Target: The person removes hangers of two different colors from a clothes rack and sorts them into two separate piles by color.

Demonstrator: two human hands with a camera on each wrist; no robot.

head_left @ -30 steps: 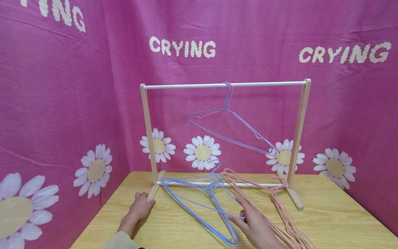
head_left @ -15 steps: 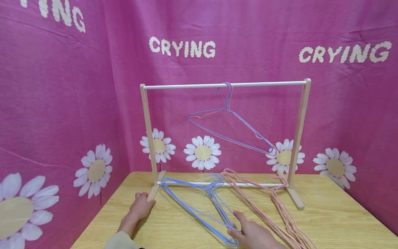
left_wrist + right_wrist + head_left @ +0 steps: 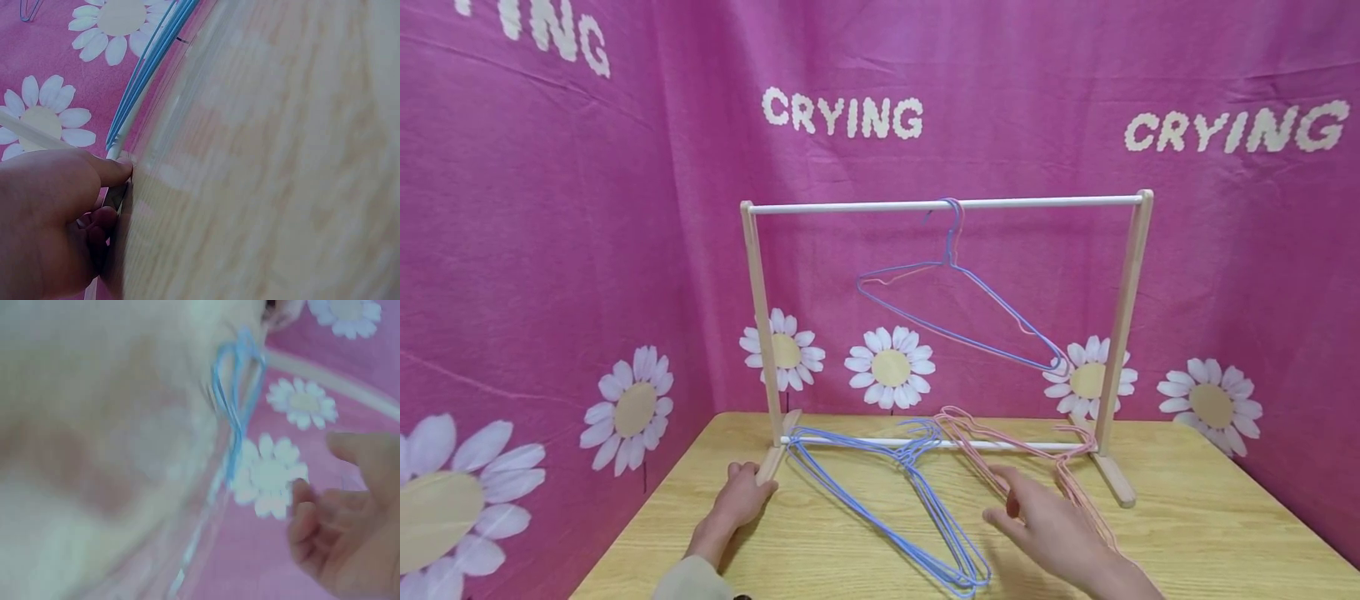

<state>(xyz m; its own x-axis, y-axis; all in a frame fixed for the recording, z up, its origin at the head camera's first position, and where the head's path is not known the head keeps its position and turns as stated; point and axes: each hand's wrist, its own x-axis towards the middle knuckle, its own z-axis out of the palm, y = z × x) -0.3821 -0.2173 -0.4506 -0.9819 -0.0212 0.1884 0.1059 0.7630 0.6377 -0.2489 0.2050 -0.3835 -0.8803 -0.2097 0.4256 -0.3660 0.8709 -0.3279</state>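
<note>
My left hand grips the front end of the clothes rack's left wooden foot; in the left wrist view its thumb lies on top and its fingers curl underneath. The right hand is over the pink wire hangers, fingers loosely bent with nothing between them, and it hides part of them. To its left, a pile of blue wire hangers leans across the rack's low bar. Above, a blue hanger and a pink one behind it hang from the white top rail.
The rack's right upright and right foot stand toward the far right of the wooden table. Pink cloth with daisies and lettering surrounds the table at the back and sides.
The right hand lowered a blue hanger onto the blue pile and let go of it, then moved right over the pink hangers. My left hand stays on the rack foot.
</note>
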